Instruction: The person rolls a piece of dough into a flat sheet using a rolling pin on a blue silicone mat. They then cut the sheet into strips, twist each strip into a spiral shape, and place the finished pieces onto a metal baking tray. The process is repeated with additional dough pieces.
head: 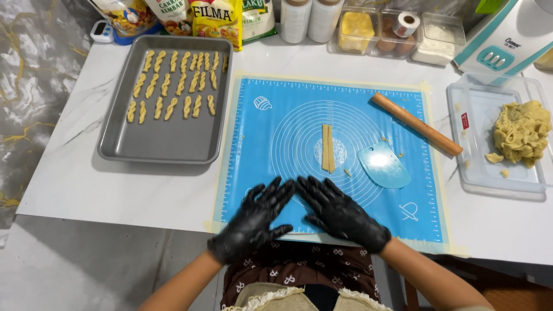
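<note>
My left hand point(253, 222) and right hand point(341, 216) lie flat, open and empty on the blue mat point(288, 115), fingertips meeting just below the paired dough strips point(328, 148), perhaps rolling dough I cannot see.

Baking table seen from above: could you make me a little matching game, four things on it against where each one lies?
Things:
1. twisted dough pieces
2. rolling pin
3. dough lump
4. two dough strips

Places:
A. in the clear plastic tray at the right
B. middle of the blue mat
C. in rows on the grey baking tray
D. slanting across the mat's upper right corner

Pairs: 1-C, 2-D, 3-A, 4-B
</note>
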